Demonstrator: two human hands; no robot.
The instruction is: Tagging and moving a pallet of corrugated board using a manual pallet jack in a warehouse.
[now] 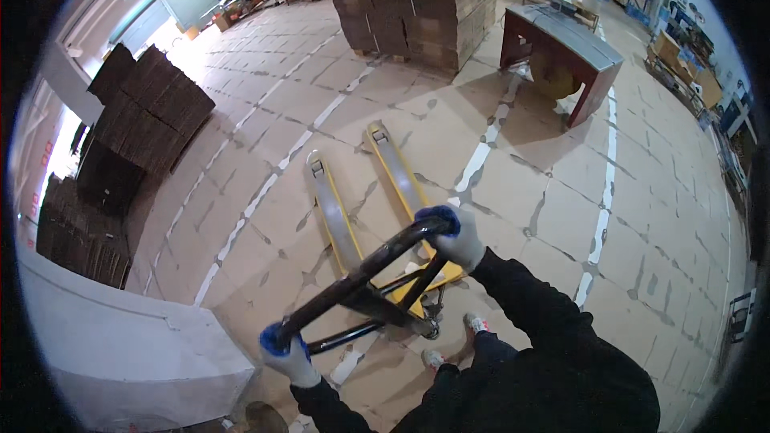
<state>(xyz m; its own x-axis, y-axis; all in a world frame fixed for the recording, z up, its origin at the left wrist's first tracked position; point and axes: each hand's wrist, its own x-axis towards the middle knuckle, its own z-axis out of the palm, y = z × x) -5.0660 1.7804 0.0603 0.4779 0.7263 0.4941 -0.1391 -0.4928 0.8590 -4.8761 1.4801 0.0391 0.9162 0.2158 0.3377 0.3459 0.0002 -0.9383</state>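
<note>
The floor (513,192) is pale concrete cut into large slabs by dark joints, with white painted lines running from 6 o'clock toward 12 and another long line at 3 o'clock. The room is a large warehouse hall with bright daylight at 10 o'clock.

One yellow pallet jack (377,216) stands in the middle of the floor, its two forks pointing toward 12 o'clock and lying bare on the concrete. Its black loop handle (361,277) tilts back toward the person at 6 o'clock.

Two gloved hands hold that handle. The left hand (289,357), in a white glove with blue fingertips, is wrapped tight around the lower left end of the loop at 7 o'clock. The right hand (451,236), gloved the same, is clenched around the upper right corner of the loop, just right of centre. Both dark sleeves come up from the lower edge, and two shoes (453,341) show beneath the handle.

One tall block of stacked flat cardboard (417,0) rises at 12 o'clock. Several lower stacks of dark cardboard sheets (136,120) sit at 9 o'clock. One red-legged metal table (561,48) stands at 1 o'clock, with shelving (690,64) beyond it at 2 o'clock. One pale grey block (120,345) fills 8 o'clock.
</note>
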